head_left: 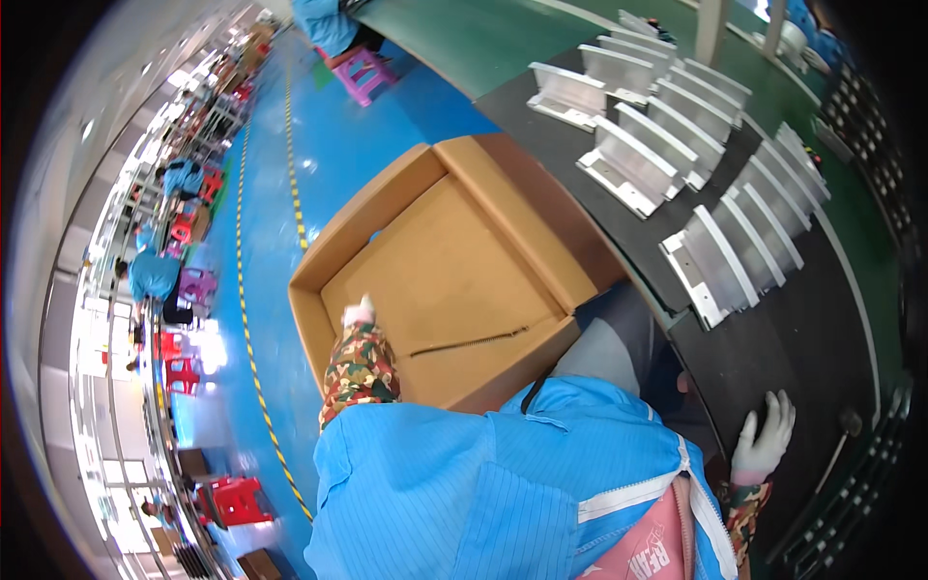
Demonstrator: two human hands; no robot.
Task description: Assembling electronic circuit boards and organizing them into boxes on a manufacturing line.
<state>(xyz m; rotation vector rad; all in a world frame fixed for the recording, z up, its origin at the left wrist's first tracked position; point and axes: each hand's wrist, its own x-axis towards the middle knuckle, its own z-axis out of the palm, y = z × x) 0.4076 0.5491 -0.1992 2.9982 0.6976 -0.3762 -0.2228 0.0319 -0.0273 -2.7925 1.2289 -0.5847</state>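
My left hand, in a white glove and a camouflage sleeve, reaches into an open cardboard box on my left. Its fingers are foreshortened, so their state and any hold are unclear. A thin dark strip or slit runs along the box's bottom near me. My right hand, also gloved in white, lies on the black mat with fingers stretched out and nothing in it. Ahead of it on the mat stand several silver metal brackets in rows, each with a flat base and an upright plate.
Right of my hand lies a thin-handled tool, near a rack of dark parts. A post rises at the far edge of the bench. Beyond the box, a person in blue sits by a purple stool on the blue floor.
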